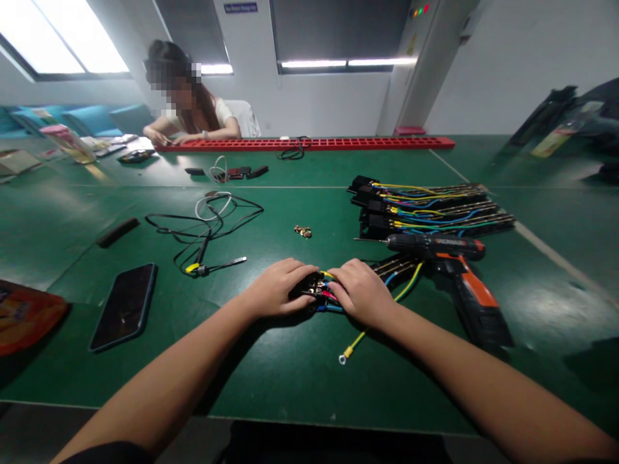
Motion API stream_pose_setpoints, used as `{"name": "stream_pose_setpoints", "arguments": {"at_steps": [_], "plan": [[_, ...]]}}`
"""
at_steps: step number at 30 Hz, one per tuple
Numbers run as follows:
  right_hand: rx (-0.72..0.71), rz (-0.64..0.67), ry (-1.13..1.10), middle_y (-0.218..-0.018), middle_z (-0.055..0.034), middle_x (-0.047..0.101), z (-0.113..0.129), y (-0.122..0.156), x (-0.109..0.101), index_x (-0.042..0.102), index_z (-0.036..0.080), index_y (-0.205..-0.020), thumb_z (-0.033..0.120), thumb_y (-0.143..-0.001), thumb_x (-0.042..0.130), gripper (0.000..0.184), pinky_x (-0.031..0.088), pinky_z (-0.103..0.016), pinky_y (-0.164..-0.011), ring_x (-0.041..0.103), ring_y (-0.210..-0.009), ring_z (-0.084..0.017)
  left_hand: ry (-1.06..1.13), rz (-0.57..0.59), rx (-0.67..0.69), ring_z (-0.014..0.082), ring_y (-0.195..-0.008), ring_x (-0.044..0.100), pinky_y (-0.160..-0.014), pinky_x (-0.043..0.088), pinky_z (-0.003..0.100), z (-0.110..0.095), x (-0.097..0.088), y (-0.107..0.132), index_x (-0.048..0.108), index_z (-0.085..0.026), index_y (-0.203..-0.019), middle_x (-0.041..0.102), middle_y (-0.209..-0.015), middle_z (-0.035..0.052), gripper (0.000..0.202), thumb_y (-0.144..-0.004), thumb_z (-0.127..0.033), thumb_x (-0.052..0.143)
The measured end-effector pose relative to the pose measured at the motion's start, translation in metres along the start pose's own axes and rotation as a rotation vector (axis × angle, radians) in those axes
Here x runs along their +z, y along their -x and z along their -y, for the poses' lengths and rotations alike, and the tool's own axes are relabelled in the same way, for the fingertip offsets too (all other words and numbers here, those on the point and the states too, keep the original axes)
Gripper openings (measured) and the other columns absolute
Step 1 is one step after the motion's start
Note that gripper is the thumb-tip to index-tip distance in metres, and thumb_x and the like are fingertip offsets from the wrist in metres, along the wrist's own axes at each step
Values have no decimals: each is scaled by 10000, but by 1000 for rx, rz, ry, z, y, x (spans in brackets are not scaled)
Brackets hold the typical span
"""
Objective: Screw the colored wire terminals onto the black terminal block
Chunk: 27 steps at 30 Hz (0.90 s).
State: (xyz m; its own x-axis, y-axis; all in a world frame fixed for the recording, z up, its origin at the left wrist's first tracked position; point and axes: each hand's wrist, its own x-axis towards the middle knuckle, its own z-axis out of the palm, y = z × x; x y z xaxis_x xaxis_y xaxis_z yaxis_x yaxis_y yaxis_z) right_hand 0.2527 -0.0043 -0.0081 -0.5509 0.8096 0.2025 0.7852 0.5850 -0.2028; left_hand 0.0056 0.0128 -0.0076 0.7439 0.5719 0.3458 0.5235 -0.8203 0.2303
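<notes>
Both hands rest on the green table (290, 367) around a small black wired terminal block (314, 289). My left hand (278, 287) curls over its left end, fingers closed on it. My right hand (360, 291) grips its right end, pinching the red, blue and yellow wires where they enter the block. A yellow wire with a ring lug (355, 341) trails from the block toward me. The block's underside and most fingertips are hidden.
An orange and black cordless drill (454, 270) lies right of my hands. Behind it is a stack of wired black strips (430, 209). A phone (124, 306), black cables (203, 225) and small brass parts (303, 231) lie left and ahead. Another person (193, 106) sits at the far side.
</notes>
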Motion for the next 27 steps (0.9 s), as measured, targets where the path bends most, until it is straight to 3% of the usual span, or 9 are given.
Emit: {"name": "stream_pose_setpoints", "arguments": {"at_steps": [13, 20, 27], "plan": [[8, -1, 18, -1021, -90, 680, -1, 0, 0, 709, 162, -1060, 411, -1028, 404, 395, 371, -363, -920, 514, -1000, -223, 66, -5, -40, 264, -971, 642, -869, 522, 406, 2, 0, 1, 549, -173, -1339, 679, -1106, 125, 533, -909, -484, 604], [8, 18, 28, -1009, -88, 680, -1, 0, -1, 704, 162, -1028, 426, -1023, 403, 400, 373, -360, -909, 516, -994, -221, 246, -37, -103, 243, -1009, 642, -903, 519, 392, 4, 0, 1, 580, -184, -1305, 686, -1127, 102, 545, -867, -488, 694], [-4, 15, 32, -1016, -86, 684, -3, 0, -2, 701, 171, -1070, 425, -1019, 414, 387, 371, -354, -900, 524, -996, -217, 270, -37, -98, 250, -1008, 644, -907, 520, 407, 2, -4, 0, 588, -181, -1296, 689, -1134, 106, 544, -852, -478, 693]]}}
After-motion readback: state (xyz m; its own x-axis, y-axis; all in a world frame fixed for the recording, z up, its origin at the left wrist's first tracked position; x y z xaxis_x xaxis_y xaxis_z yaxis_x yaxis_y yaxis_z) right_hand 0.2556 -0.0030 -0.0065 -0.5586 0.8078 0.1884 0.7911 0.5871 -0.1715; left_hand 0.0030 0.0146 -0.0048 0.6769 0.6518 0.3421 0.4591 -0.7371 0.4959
